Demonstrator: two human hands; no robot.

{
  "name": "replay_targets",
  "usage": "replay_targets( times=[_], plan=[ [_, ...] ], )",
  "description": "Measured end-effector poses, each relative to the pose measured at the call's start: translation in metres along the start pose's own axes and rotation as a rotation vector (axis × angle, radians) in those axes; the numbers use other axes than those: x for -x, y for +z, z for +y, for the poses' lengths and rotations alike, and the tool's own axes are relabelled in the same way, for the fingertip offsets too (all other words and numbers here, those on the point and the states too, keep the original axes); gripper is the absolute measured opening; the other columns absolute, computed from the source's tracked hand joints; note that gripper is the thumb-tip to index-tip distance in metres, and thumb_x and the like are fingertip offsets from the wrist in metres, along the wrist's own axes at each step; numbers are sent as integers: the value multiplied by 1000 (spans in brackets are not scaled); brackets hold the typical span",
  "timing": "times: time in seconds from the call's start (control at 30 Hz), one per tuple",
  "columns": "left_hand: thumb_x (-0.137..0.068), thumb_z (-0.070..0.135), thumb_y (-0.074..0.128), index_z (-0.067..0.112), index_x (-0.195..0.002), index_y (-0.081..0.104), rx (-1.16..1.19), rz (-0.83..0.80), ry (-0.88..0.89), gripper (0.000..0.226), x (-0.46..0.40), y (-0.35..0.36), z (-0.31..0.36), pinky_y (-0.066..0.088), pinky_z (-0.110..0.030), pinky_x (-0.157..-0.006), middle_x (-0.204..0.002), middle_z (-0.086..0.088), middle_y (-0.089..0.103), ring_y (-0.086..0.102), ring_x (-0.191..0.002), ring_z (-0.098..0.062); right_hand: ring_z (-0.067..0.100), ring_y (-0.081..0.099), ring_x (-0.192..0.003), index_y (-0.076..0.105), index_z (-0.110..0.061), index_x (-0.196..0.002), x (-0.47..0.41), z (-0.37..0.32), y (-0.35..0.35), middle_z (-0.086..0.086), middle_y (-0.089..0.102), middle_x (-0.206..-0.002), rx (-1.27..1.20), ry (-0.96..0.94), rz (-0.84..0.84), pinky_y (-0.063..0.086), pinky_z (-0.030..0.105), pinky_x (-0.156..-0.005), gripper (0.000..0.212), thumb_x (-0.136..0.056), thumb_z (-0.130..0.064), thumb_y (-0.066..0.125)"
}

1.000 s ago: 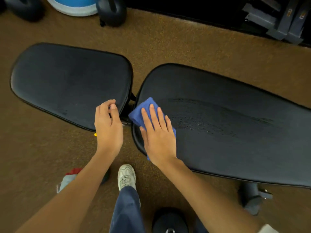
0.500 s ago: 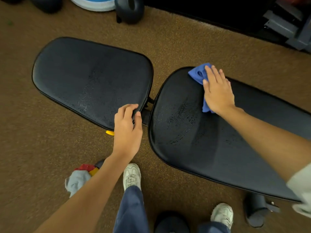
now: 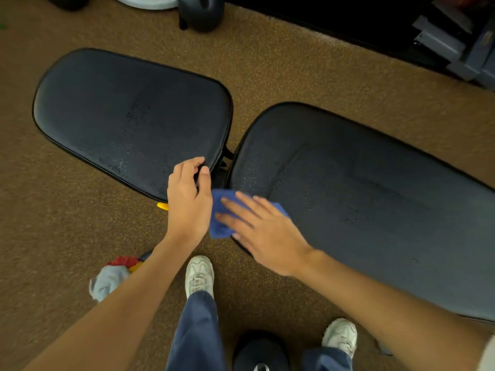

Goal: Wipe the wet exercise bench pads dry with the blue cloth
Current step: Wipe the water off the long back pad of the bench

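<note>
Blue cloth [image 3: 223,210] sits at the near corner of the long back pad [image 3: 361,199], right hand [image 3: 263,231] flat with fingers spread pressing it, left hand [image 3: 188,199] curled on the seat pad [image 3: 128,119] edge — overlapping, firm strokes should clear those droplets.

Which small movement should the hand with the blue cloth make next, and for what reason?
Probably sweep the blue cloth under the right hand away along the long pad: droplets glisten just beyond it near that pad's end, while the left hand rests on the wet short pad.
</note>
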State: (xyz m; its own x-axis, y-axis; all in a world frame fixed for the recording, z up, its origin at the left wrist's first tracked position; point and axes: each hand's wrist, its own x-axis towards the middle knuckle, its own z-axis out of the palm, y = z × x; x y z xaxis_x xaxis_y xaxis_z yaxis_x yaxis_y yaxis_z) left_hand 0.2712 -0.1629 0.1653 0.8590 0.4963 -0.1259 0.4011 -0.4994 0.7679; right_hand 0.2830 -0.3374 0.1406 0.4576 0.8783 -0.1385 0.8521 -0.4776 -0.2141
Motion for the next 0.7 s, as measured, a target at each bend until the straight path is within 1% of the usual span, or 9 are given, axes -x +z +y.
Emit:
replay_targets(
  times=[0.17,0.23,0.3,0.33,0.37,0.47,0.57,0.63,0.7],
  plan=[
    [-101,24,41,14,-128,52,-64,23,-6,31,5,7,3,29,-28,-99,-130,-2,48,39,-119,-17,20,19,-145,36,-27,-145,63,6,15,-4,28,-155,154,-324,-140,11,40,-117,69,-83,-21,64],
    [-101,24,40,15,-128,52,-85,23,-13,31,6,9,4,24,-25,-97,-132,-1,46,36,-119,-15,19,15,-146,32,-27,-147,81,18,18,-5,25,-157,177,-357,-132,10,40,-117,78,-78,-19,68],
    [-101,24,40,14,-128,52,-111,37,-7,32,7,10,6,22,-24,-96,-134,-1,45,36,-120,-16,20,14,-146,26,-27,-149,85,32,16,-4,19,-158,139,-298,-131,13,39,-117,98,-67,-16,78],
    [-101,23,40,14,-128,52,-124,45,-4,31,8,11,6,21,-23,-96,-134,-1,45,36,-120,-17,21,16,-146,24,-28,-149,83,39,13,-3,19,-158,117,-228,-102,15,40,-117,102,-65,-14,81],
    [-101,23,40,14,-128,52,-137,51,-6,31,8,12,7,21,-24,-96,-135,-2,45,36,-121,-18,21,20,-145,25,-28,-148,79,47,10,-2,22,-157,88,-140,-54,17,41,-117,100,-67,-11,80],
    [-100,23,41,13,-128,53,-197,65,16,32,12,18,9,24,-30,-97,-134,-4,46,38,-122,-22,27,30,-141,30,-23,-146,61,95,0,3,31,-154,21,159,109,25,43,-113,79,-80,2,64],
    [-97,29,39,13,-127,53,-283,-6,133,37,20,27,12,30,-38,-100,-131,-5,50,41,-123,-24,36,31,-139,35,-16,-146,46,156,-13,10,34,-152,-12,500,207,35,52,-107,50,-96,-13,40],
    [-96,30,38,13,-129,52,-302,-81,185,40,28,34,13,31,-38,-102,-134,-6,49,40,-125,-23,34,22,-143,30,-14,-148,38,182,-23,10,26,-156,-116,793,254,28,51,-111,46,-103,-20,30],
    [-99,29,37,13,-134,47,-263,-135,161,40,36,40,15,28,-34,-104,-139,-6,44,36,-128,-21,31,12,-146,23,-15,-150,27,187,-29,8,17,-159,-221,1045,287,19,45,-116,46,-105,-22,27]
  ],
)
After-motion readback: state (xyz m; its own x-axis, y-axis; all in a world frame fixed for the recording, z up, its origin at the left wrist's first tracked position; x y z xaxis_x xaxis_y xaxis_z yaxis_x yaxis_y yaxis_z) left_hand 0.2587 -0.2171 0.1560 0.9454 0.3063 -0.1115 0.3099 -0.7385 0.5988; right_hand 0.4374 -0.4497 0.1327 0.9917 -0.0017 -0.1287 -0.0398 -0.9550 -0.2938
